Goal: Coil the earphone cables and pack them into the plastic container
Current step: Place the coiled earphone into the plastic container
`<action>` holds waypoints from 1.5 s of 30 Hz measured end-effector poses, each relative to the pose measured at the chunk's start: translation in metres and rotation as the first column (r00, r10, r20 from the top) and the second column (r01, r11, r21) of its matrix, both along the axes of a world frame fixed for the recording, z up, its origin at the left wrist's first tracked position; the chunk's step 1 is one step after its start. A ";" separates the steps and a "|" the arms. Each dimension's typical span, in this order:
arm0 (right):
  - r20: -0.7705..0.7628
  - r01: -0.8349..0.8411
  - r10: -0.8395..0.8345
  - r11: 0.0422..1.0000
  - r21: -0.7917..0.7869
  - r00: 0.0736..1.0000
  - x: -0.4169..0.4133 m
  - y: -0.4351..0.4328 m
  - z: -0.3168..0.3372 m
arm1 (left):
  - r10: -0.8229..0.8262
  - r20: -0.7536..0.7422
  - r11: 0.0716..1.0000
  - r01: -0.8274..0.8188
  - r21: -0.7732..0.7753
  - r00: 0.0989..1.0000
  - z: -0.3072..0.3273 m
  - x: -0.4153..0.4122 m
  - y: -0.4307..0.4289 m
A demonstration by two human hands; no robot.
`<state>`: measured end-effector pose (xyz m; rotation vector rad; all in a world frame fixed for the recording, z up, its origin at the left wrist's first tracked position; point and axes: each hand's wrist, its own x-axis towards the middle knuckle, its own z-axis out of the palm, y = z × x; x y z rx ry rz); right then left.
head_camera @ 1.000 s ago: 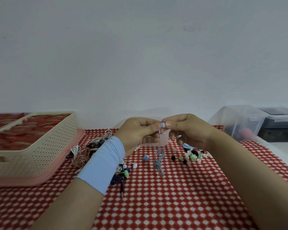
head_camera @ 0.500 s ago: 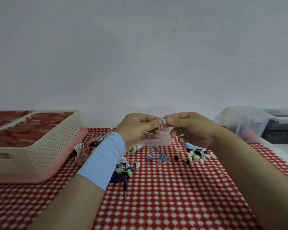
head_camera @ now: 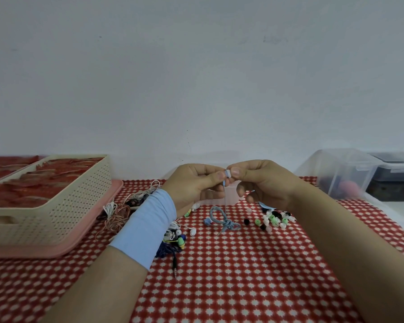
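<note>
My left hand (head_camera: 194, 183) and my right hand (head_camera: 261, 180) meet above the table and together pinch the small bud of a light-blue earphone (head_camera: 228, 174). Its thin cable hangs straight down to a knotted blue-grey cable bundle (head_camera: 224, 220) lying on the red checked cloth. A small clear plastic container (head_camera: 229, 197) stands just behind the hands, partly hidden by them. More tangled earphones, white, copper and dark blue (head_camera: 173, 241), lie left of the bundle, partly under my left forearm.
A cream perforated basket (head_camera: 56, 206) sits on a pink tray (head_camera: 84, 243) at the left. Loose ear tips in white, green and black (head_camera: 273, 220) are scattered at the right. Clear storage bins (head_camera: 345, 173) stand at the far right, near the table's edge.
The hanging cable bundle has sunk from dangling above the cloth to lying spread on it. Both hands keep their pinch on the bud and have barely moved.
</note>
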<state>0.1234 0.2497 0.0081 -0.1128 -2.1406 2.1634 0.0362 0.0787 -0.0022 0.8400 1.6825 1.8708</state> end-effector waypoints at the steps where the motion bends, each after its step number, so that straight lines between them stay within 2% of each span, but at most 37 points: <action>1: -0.001 -0.004 0.004 1.000 -0.001 1.000 0.000 0.001 -0.001 | -0.005 0.000 1.000 0.005 0.000 1.000 0.000 0.000 0.000; 7: 0.003 -0.009 0.009 1.000 0.029 1.000 -0.001 0.001 -0.005 | 0.001 0.002 1.000 -0.001 -0.012 1.000 -0.006 0.000 0.002; 11: -0.016 -0.012 0.012 1.000 -0.009 1.000 -0.005 -0.001 -0.012 | -0.029 0.066 0.999 0.028 0.014 0.997 -0.008 0.000 0.002; 14: -0.077 0.009 -0.010 1.000 -0.006 0.997 -0.005 -0.004 -0.014 | -0.049 0.127 0.998 0.044 0.039 0.991 -0.007 -0.001 0.002; 16: -0.174 0.055 -0.052 0.998 0.014 0.983 -0.005 -0.005 -0.014 | -0.049 0.183 0.997 0.035 0.075 0.982 -0.007 -0.001 0.003; 20: -0.337 0.236 -0.142 0.937 0.257 0.931 -0.006 -0.009 -0.008 | -0.006 0.262 0.993 -0.026 0.119 0.965 -0.007 -0.001 0.006; 24: -0.297 0.212 -0.075 0.862 0.460 0.952 -0.003 -0.007 -0.001 | -0.003 0.284 0.996 -0.024 0.089 0.959 -0.010 -0.005 0.003; 26: -0.279 0.199 -0.057 0.835 0.513 0.959 -0.002 -0.005 0.001 | -0.019 0.273 0.998 0.003 0.062 0.962 -0.010 -0.006 0.002; 30: -0.296 0.260 -0.107 0.795 0.548 0.949 -0.001 -0.002 0.002 | -0.036 0.234 0.999 0.033 0.016 0.972 -0.010 -0.006 0.002; 33: -0.314 0.286 -0.125 0.791 0.541 0.941 -0.002 -0.003 0.001 | 0.013 0.172 0.999 -0.018 0.033 0.985 -0.011 -0.005 0.003; 38: -0.328 0.337 -0.213 0.859 0.386 0.920 -0.004 -0.009 -0.003 | 0.163 0.006 0.979 -0.163 0.122 0.987 -0.012 -0.001 0.007; 41: -0.259 0.309 -0.240 0.913 0.268 0.935 -0.004 -0.012 -0.006 | 0.279 -0.158 0.954 -0.255 0.156 0.947 -0.011 0.002 0.007; 45: -0.078 0.211 -0.203 0.970 0.123 0.976 -0.003 -0.010 -0.008 | 0.340 -0.335 0.940 -0.309 0.145 0.879 -0.011 -0.001 0.007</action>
